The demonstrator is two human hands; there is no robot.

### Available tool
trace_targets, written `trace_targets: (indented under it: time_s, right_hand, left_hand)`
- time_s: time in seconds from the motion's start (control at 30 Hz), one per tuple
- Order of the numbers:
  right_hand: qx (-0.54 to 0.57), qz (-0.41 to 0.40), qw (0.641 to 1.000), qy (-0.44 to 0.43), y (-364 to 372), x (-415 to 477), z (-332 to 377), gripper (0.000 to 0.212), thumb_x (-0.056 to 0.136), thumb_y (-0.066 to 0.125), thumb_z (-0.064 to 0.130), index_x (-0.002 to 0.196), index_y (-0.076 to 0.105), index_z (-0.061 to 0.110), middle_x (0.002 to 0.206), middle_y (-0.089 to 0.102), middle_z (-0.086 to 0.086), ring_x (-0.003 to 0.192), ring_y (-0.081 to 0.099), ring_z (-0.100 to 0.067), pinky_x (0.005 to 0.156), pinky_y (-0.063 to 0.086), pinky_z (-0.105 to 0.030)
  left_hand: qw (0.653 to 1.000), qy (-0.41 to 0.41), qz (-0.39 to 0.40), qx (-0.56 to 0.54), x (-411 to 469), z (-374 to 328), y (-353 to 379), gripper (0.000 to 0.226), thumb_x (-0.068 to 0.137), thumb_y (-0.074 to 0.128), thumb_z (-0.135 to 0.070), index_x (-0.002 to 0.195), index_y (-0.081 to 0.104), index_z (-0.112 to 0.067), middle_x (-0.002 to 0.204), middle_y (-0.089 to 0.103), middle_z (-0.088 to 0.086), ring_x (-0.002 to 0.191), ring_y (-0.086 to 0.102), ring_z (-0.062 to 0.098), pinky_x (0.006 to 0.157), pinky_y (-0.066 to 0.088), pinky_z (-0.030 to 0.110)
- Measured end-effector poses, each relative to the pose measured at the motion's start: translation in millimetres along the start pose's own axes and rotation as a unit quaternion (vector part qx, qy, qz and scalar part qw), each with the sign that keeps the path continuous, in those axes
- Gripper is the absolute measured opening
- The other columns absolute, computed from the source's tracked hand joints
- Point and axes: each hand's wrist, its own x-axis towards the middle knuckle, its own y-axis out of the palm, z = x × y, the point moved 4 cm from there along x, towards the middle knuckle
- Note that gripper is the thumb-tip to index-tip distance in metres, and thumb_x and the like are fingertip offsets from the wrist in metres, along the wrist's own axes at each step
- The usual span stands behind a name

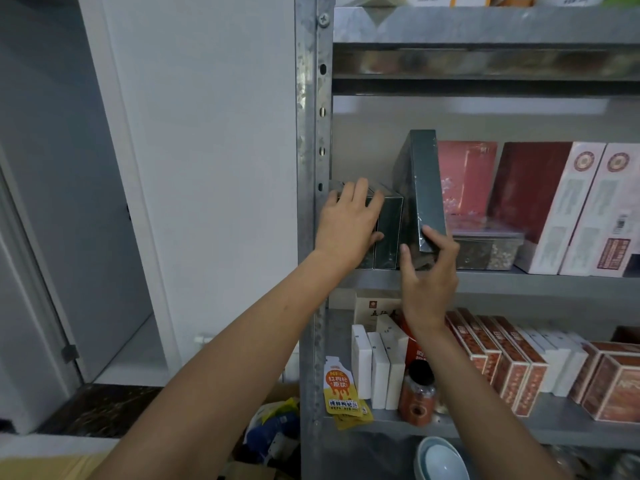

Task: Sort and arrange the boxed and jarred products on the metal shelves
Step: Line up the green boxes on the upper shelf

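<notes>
Centre frame, the tall green box (425, 188) is nearly upright (top leaning slightly left) over the middle shelf (519, 282), its lower corner pinched by the right hand (429, 275). Just left, the left hand (348, 225) presses straight fingers on the short green boxes (388, 233).

Left of me: white wall panel (207, 168), with a grey recess (86, 202) beside it and a dark speckled ledge (100, 410) at its foot. Low down: blue-and-yellow bags (273, 431), cardboard (45, 467) at the bottom-left edge. Bottom centre: stacked pale blue bowls (440, 459), partly cut off.
</notes>
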Motion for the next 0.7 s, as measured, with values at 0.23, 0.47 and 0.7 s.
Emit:
trace_targets:
  time_s: [0.23, 0.47, 0.7]
  right_hand:
    - [0.048, -0.07, 0.996, -0.02, -50, -28, 33, 0.048, 0.087, 0.066, 0.0, 0.128, 0.046, 0.015, 0.124, 0.048, 0.025, 0.115, 0.05, 0.009, 0.096, 0.046, -0.016]
    - [0.156, -0.2, 0.961, 0.108, -135, -57, 30, 0.04, 0.095, 0.055, 0.012, 0.127, 0.043, 0.033, 0.13, 0.054, 0.007, 0.111, 0.057, -0.009, 0.091, 0.053, -0.031]
    - [0.191, -0.052, 0.929, 0.313, -169, -64, -15, 0.027, 0.099, 0.052, 0.018, 0.121, 0.061, 0.031, 0.126, 0.064, 0.005, 0.118, 0.058, -0.018, 0.088, 0.052, -0.025]
  left_hand:
    - [1.0, 0.006, -0.002, -0.001, -1, -2, 4, 0.067, 0.09, 0.061, -0.045, 0.143, 0.035, -0.013, 0.135, 0.04, 0.014, 0.124, 0.04, 0.03, 0.104, 0.034, 0.041]
    - [0.991, -0.022, 0.005, -0.133, -29, -7, -3, 0.066, 0.099, 0.048, -0.042, 0.155, 0.02, -0.021, 0.158, 0.019, 0.016, 0.146, 0.012, 0.034, 0.118, 0.019, 0.044]
    - [0.668, -0.144, 0.25, -0.686, -142, -61, -2, 0.042, 0.093, 0.032, -0.06, 0.119, 0.058, -0.04, 0.114, 0.067, -0.016, 0.107, 0.059, -0.003, 0.097, 0.042, 0.03]
